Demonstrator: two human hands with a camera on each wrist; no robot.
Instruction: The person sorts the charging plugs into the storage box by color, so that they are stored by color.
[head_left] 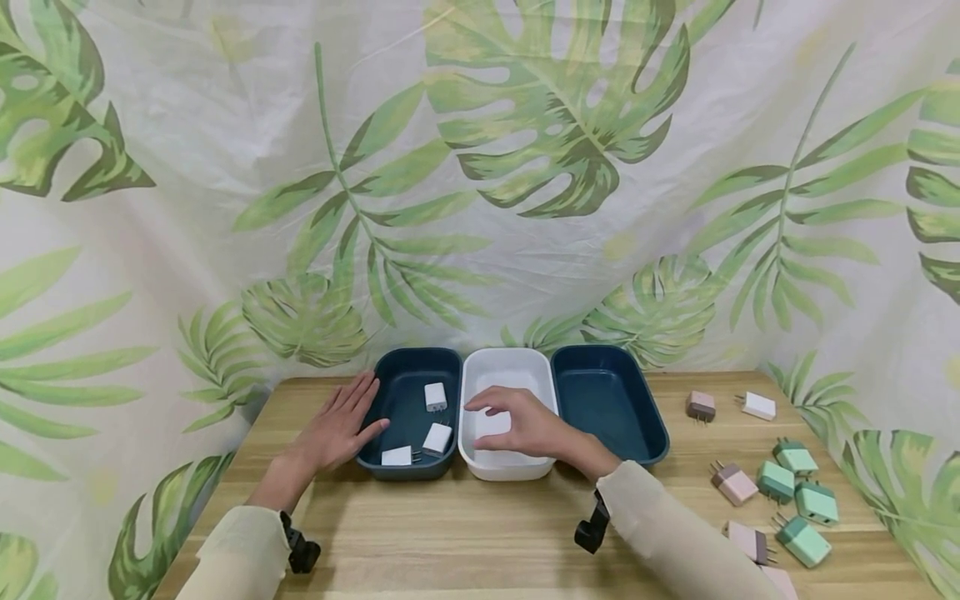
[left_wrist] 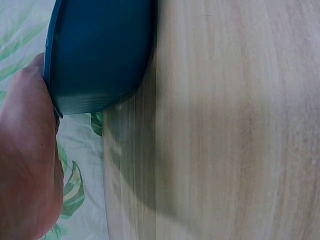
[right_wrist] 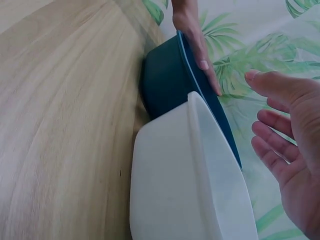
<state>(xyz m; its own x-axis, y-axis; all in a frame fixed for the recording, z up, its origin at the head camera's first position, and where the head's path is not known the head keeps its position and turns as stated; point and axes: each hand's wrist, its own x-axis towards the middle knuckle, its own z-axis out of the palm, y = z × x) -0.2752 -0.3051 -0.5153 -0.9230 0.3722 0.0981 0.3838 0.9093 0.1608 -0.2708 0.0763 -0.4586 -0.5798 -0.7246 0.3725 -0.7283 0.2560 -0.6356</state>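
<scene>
My left hand lies with straight fingers along the left rim of a dark blue tray; in the left wrist view the hand touches that tray's edge. Inside the tray are three white plug chargers. Over the white tray in the middle hovers my right hand, thumb and fingers apart and loosely bent. Nothing is between them, as the right wrist view shows of the hand above the white tray's wall.
A second dark blue tray adjoins the white one on the right. Farther right on the wooden table lie several green chargers, several pink-and-brown chargers and one white charger. A leaf-patterned cloth hangs behind.
</scene>
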